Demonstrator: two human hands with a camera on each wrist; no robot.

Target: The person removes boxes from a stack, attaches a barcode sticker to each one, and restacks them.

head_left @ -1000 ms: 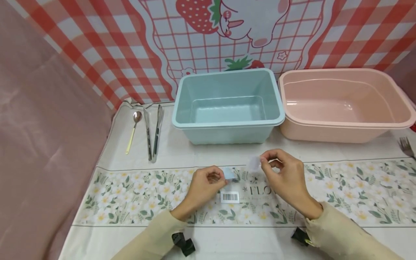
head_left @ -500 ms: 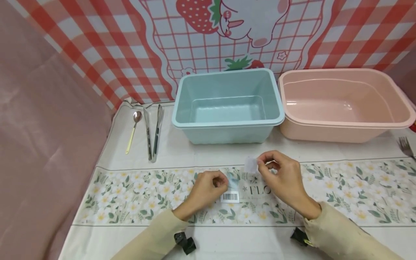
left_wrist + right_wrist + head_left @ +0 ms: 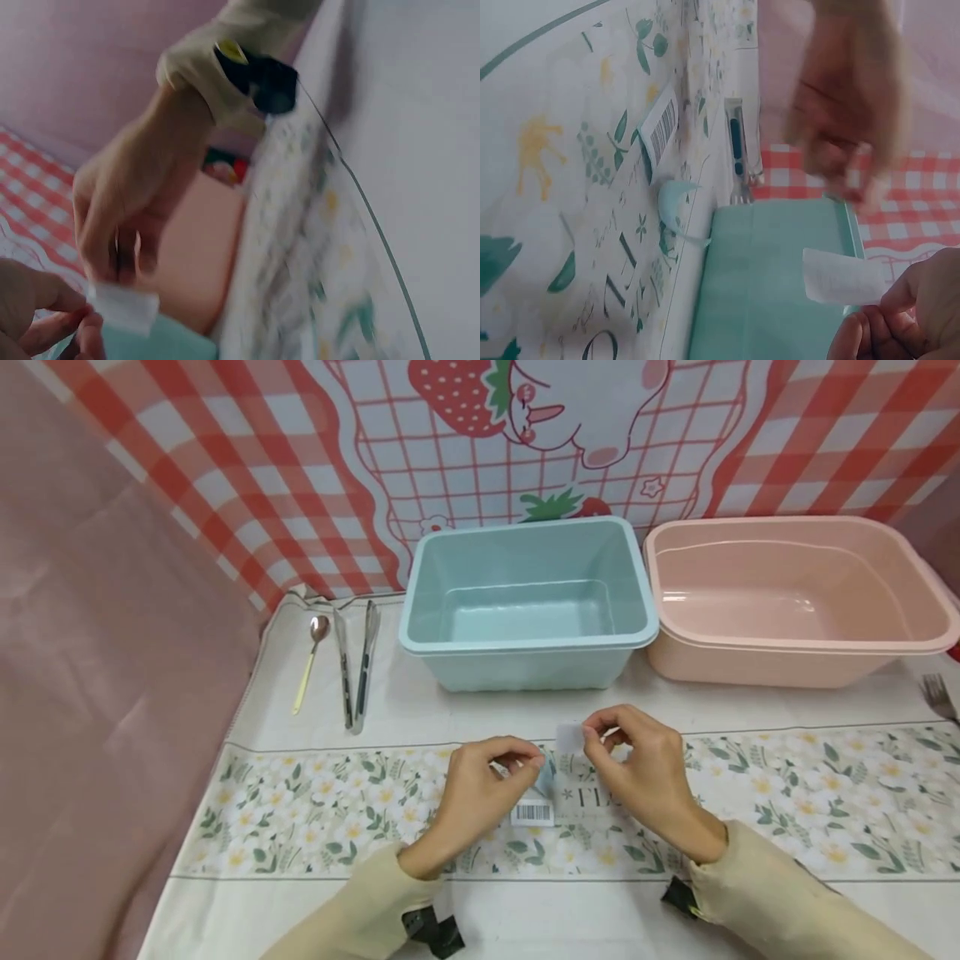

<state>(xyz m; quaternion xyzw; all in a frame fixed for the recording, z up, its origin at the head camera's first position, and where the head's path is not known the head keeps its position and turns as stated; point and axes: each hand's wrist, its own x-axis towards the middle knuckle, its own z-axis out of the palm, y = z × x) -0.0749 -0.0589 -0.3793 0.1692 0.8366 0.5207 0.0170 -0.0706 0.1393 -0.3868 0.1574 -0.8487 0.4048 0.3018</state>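
Note:
In the head view my right hand [image 3: 645,768] pinches a small, thin, translucent white piece [image 3: 570,737] by its edge, above the cloth. In the right wrist view that white piece [image 3: 844,277] has a slight bend. My left hand [image 3: 483,793] hovers just left of it, thumb and index fingertips brought together, with nothing visible between them. A narrow gap separates those fingertips from the white piece in the head view. Below the left fingertips lies a white barcode label [image 3: 532,812], beside a pale blue curled piece [image 3: 679,206]; whether the two are joined I cannot tell.
A light blue tub [image 3: 525,668] and a pink tub [image 3: 750,668] stand side by side at the back. A spoon [image 3: 307,668] and tongs [image 3: 356,668] lie at the back left, a fork [image 3: 937,697] at the far right. A floral strip crosses the white cloth [image 3: 285,893].
My left hand has moved right and slightly up, away from the pale blue piece. My right hand has shifted a little left with the white piece, bringing the hands closer together.

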